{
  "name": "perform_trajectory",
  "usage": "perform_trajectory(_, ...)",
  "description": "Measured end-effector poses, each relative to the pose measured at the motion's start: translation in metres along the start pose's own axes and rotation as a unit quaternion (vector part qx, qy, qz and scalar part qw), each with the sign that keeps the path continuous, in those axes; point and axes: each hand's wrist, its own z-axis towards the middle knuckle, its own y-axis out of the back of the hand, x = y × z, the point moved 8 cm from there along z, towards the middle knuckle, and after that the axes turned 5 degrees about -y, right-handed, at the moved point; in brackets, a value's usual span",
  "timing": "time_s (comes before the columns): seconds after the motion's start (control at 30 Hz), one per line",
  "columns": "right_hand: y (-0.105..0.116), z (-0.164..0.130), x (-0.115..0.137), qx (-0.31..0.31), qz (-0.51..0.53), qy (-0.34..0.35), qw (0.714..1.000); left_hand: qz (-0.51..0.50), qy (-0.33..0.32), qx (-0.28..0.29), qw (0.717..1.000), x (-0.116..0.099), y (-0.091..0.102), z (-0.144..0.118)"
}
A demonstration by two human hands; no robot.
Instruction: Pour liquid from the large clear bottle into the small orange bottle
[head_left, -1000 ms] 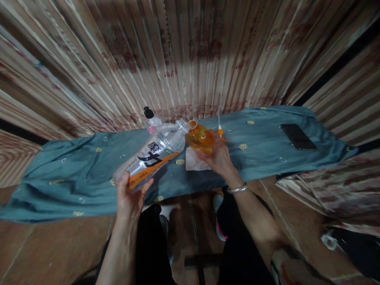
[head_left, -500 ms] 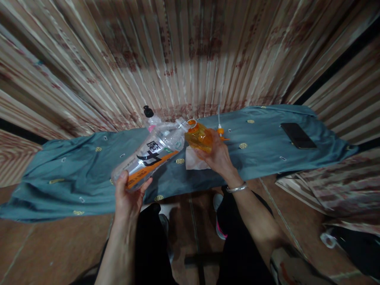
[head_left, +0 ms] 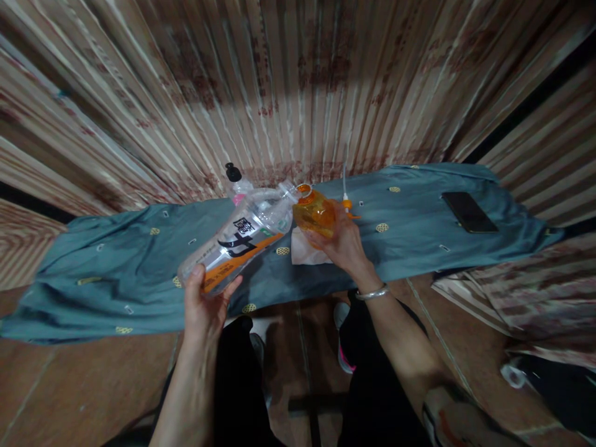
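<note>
Mid-pour, looks like: left hand [head_left: 205, 307] has its grip wrapped round the base of the big clear bottle [head_left: 242, 239], tipped mouth-to-mouth into the small orange bottle [head_left: 315, 214], which the right hand [head_left: 344, 245] clutches over the blue-draped counter [head_left: 419, 233]. Next move probably needs steady alignment to avoid spills.

clear bottle [head_left: 239, 239]: see-through, orange band and black characters on a white label, gripped at its base by the left hand [head_left: 205, 310]
small bottle [head_left: 315, 213]: amber-orange with an orange rim, in the right hand [head_left: 342, 242]
cloth [head_left: 410, 230]: teal-blue, dotted with small yellow rounds and white marks, spread under both hands
paper [head_left: 305, 253]: white, just below the right hand
phone [head_left: 469, 212]: black, far right of the right hand
bracelet [head_left: 372, 293]: silver, on the right wrist
wall [head_left: 298, 81]: pinkish-beige ribs with reddish stains
</note>
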Motion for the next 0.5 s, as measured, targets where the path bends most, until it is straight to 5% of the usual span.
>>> perform_trajectory(0.5,0.0005,-0.0006,-0.0002,-0.016,0.017,0.016,1.0,-0.009,0.006,0.001,1.0,0.0024,0.0003,-0.001)
